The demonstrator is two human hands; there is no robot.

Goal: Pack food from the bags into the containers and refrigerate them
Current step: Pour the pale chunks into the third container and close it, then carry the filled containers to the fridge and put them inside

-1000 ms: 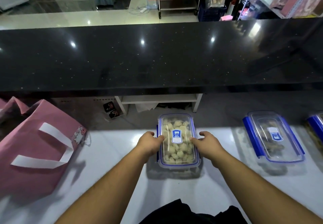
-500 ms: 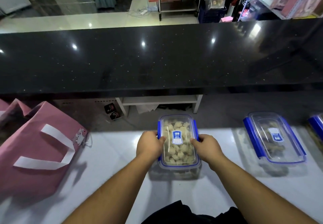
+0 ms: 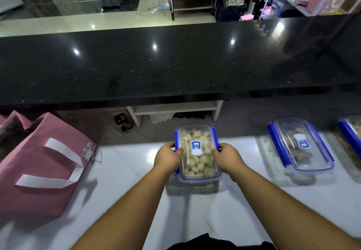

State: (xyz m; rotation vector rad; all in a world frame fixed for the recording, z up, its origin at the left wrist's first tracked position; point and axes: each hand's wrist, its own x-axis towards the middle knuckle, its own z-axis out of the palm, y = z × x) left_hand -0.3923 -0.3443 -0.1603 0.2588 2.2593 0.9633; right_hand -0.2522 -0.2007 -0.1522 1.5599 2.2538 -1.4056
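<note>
Your left hand (image 3: 168,157) and right hand (image 3: 227,158) grip the lidded container (image 3: 197,153) by its sides, fingers curled over the clips, on the counter (image 3: 125,171).

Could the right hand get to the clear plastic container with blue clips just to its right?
Probably yes. Bare white counter lies between the right hand and that container, but the hand now grips the middle container.

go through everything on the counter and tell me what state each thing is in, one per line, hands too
Middle container: lid on, full of pale food pieces, gripped at both sides.
Left hand: grips the container's left side.
Right hand: grips its right side.
Second container: lid on, partly filled.
Third container: cut off by the frame; holds food.
Pink bag: open at the top.
</note>
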